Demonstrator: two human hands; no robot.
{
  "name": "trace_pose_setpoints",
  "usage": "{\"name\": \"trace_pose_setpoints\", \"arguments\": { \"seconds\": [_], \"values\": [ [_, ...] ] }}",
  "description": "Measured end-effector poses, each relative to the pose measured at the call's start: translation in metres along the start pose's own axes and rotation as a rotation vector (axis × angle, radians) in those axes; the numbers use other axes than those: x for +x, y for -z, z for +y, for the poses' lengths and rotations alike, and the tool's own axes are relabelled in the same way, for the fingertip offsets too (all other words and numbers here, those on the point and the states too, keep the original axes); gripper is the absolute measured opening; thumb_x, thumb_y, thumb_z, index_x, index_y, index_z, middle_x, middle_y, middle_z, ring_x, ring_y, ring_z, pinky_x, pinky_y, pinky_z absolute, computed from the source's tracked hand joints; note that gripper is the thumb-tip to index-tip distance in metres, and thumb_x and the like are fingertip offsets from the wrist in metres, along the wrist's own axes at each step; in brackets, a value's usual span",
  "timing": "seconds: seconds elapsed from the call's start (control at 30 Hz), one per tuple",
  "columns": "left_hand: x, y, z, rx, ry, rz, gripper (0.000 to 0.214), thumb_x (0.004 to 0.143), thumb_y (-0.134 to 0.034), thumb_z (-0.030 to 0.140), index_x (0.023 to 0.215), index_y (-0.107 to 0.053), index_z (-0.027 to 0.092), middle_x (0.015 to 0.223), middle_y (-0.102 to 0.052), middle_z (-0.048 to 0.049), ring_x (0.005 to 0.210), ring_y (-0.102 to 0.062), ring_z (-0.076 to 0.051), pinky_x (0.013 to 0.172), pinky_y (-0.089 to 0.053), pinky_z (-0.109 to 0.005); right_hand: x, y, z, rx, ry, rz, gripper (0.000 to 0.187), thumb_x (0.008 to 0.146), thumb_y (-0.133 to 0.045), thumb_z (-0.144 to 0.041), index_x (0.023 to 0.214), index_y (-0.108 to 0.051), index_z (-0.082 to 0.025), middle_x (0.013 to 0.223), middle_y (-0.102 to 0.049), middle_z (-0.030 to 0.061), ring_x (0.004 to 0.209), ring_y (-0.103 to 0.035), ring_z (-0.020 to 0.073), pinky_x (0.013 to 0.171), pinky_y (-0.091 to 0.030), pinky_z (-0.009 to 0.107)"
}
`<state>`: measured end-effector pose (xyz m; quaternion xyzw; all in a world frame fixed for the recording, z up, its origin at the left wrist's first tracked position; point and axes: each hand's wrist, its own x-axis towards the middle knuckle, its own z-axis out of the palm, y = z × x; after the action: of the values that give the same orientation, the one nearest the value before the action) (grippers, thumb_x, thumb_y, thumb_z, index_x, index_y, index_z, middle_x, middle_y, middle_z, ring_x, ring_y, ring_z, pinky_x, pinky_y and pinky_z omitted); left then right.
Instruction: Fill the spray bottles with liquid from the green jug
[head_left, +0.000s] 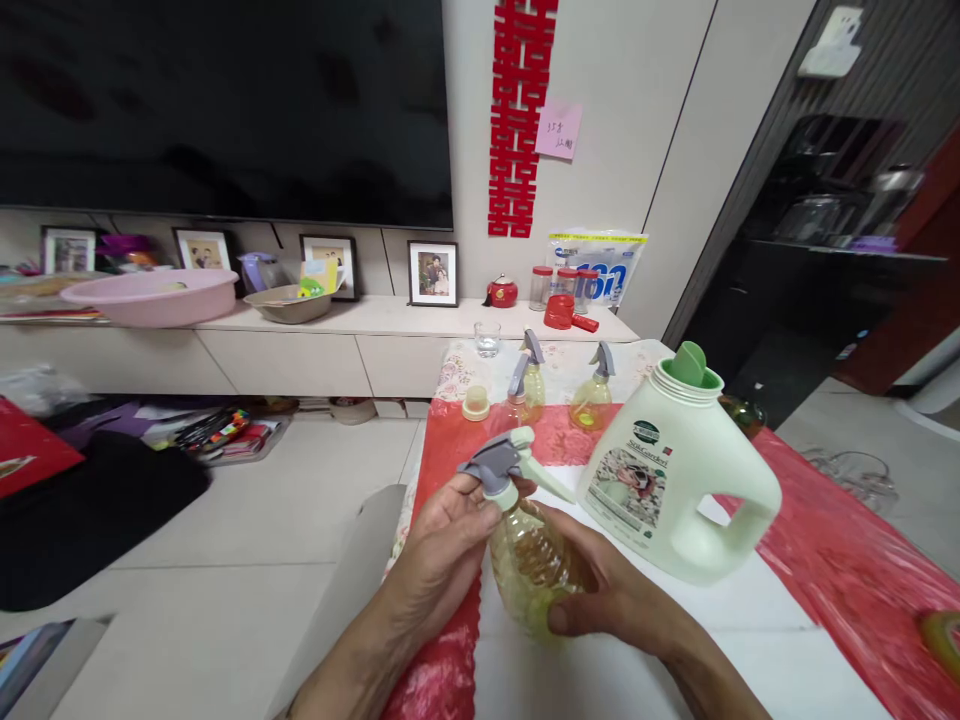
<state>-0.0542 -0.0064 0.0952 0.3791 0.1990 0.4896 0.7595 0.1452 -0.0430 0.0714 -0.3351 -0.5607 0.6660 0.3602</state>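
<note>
A clear yellowish spray bottle (529, 565) with a grey and pale green trigger head (501, 468) is held tilted above the white sheet on the table. My left hand (454, 530) has its fingers closed around the collar of the trigger head. Lower down, my right hand (600, 580) wraps the bottle's body, thumb across its front. Just right of it stands a large pale green jug (660, 480) with a printed label and no cap on its mouth, where a green spout (688, 365) shows.
Behind are several other spray bottles, one of them yellow (592, 400), a pale yellow cap (475, 403) and a glass of water (487, 340). A white cabinet (420, 365) runs along the wall. Red plastic (840, 530) covers the table's right side.
</note>
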Motion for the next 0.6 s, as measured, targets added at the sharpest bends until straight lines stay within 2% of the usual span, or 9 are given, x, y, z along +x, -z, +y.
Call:
{"name": "trace_pose_setpoints", "arguments": {
  "seconds": [0.1,0.2,0.33,0.5,0.6],
  "values": [
    [0.0,0.006,0.003,0.012,0.021,-0.049,0.033,0.081,-0.076,0.031,0.11,-0.071,0.014,0.113,-0.074,-0.0137,0.118,-0.064,-0.03,0.11,-0.041,-0.045,0.001,0.0,-0.004,0.108,0.002,-0.047,0.1,0.068,-0.088,-0.036,0.155,-0.039,-0.025,0.15,-0.043,0.0089,0.14,-0.039,0.0307,0.117,-0.033,0.043],
    [0.0,0.01,0.002,0.031,0.023,-0.043,0.026,0.082,-0.077,0.031,0.103,-0.073,0.015,0.109,-0.075,-0.0131,0.118,-0.065,-0.03,0.109,-0.042,-0.045,0.001,-0.002,-0.006,0.162,0.014,-0.094,0.097,0.068,-0.087,-0.03,0.154,-0.042,-0.027,0.152,-0.041,0.0069,0.142,-0.037,0.0308,0.116,-0.035,0.041],
    [0.002,0.013,-0.002,-0.003,0.014,-0.026,0.033,0.077,-0.083,0.028,0.106,-0.072,0.018,0.107,-0.075,-0.0093,0.112,-0.068,-0.026,0.101,-0.047,-0.038,0.003,-0.003,-0.005,0.149,0.014,-0.102,0.097,0.07,-0.086,-0.029,0.155,-0.04,-0.029,0.153,-0.04,0.0058,0.143,-0.035,0.0306,0.115,-0.036,0.041],
    [0.008,0.011,0.0,-0.094,0.002,0.05,0.036,0.07,-0.089,0.026,0.1,-0.072,0.017,0.099,-0.075,-0.0059,0.096,-0.071,-0.019,0.085,-0.052,-0.026,0.001,0.001,0.001,-0.106,-0.084,0.018,0.101,0.07,-0.087,-0.035,0.157,-0.036,-0.029,0.153,-0.041,0.0066,0.14,-0.039,0.0292,0.121,-0.028,0.044],
    [0.013,0.011,0.009,-0.132,-0.065,0.131,0.039,0.066,-0.091,0.022,0.1,-0.072,0.016,0.096,-0.075,-0.0034,0.086,-0.071,-0.015,0.086,-0.054,-0.025,-0.004,0.004,0.002,-0.301,-0.173,0.101,0.106,0.067,-0.088,-0.037,0.158,-0.033,-0.032,0.156,-0.036,0.0047,0.144,-0.034,0.0289,0.123,-0.023,0.046]
  ]
}}
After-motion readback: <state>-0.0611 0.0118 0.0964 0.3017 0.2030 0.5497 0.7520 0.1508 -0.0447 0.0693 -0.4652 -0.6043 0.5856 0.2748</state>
